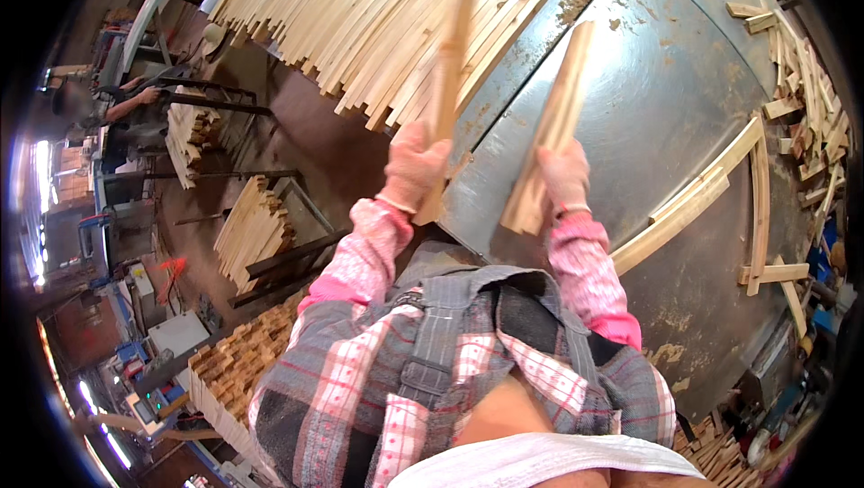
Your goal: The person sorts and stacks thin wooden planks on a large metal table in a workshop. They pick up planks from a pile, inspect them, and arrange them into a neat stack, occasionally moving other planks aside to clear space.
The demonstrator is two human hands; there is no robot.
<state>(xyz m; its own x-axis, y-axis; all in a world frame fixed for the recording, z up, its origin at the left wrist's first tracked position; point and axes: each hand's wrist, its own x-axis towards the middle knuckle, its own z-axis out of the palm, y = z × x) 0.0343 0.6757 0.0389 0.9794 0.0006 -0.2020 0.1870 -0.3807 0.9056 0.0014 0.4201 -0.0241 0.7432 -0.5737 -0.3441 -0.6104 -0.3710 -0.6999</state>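
Watch the long stick (457, 38) pointing to 12: swing it toward 11 and its far end could snag the strip row (360, 20). The short strips (569, 92) at 1 o'clock, above the metal desk (657, 119), look like more than one, so a slack grip could let them slide apart. Your left fingers (417, 151): clamped round the stick's lower part. Right fingers (551, 164): clamped on the strips' lower half, undersides hidden.
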